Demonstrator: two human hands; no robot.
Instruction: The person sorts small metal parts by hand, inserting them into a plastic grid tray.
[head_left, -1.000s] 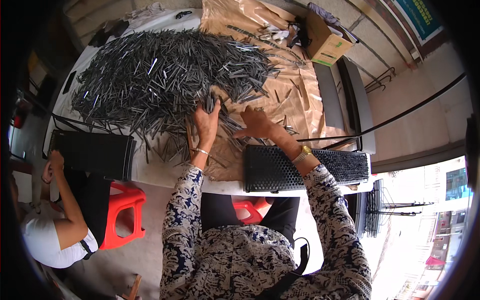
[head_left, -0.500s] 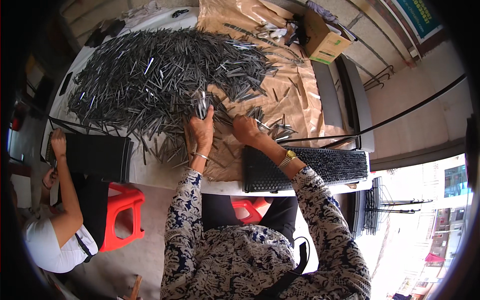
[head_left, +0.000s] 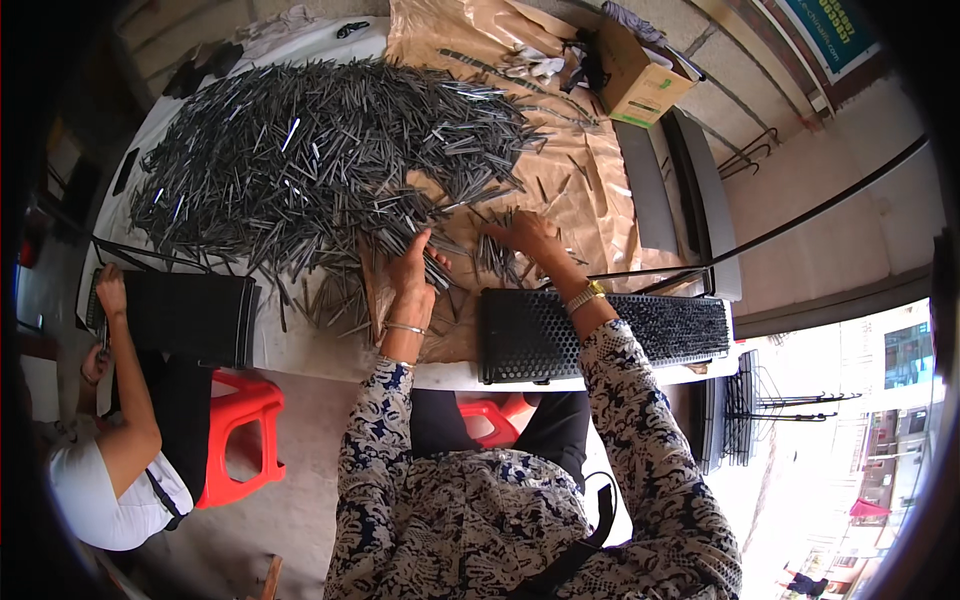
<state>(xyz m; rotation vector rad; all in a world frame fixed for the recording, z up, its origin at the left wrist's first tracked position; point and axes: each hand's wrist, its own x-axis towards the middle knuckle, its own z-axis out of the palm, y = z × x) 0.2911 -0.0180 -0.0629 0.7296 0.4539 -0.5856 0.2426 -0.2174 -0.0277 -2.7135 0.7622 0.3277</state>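
Observation:
Thin dark strips lie in a wide heap (head_left: 330,150) across the table. At the heap's near right edge my left hand (head_left: 410,270) is closed around a bundle of dark strips (head_left: 437,268), thumb on top, the ends showing past the fingers. My right hand (head_left: 532,238) is over a small pile of strips (head_left: 495,262) on the brown paper, its thumb and fingers apart and reaching down into it; the fingertips are partly hidden. Just below my right wrist stands a black perforated rack (head_left: 525,335), its right part densely filled with upright dark pieces.
Brown paper (head_left: 590,190) covers the table's right part. A cardboard box (head_left: 645,80) stands at the far right. To the left, a co-worker (head_left: 120,480) works by a black case-like block (head_left: 190,315) and a red stool (head_left: 240,435). A dark rod (head_left: 800,225) slants across the right side.
My right hand has moved right and slightly away, off the spot beside my left hand, onto the small pile. My left hand has come slightly nearer, and its bundle now points rightward.

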